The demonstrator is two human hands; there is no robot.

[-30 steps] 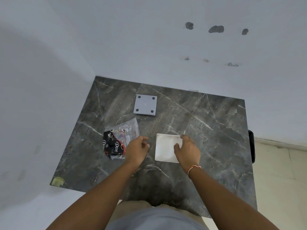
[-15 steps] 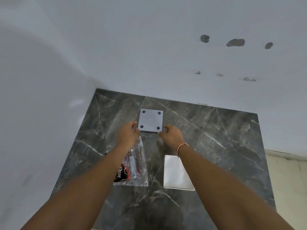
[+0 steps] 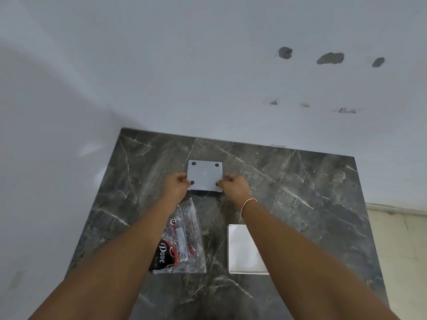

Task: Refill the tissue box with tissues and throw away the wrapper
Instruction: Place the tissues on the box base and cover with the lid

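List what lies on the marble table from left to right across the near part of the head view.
Clear plastic wrapper → white tissue stack. Farther back, between them, both hands grip the grey box: left hand, right hand.

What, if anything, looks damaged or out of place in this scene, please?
The wall behind the marble table is damaged: three dark gouges in a row, with smaller chips below. On the table, the grey tissue box is gripped upside down by both hands, its four dark feet facing up.
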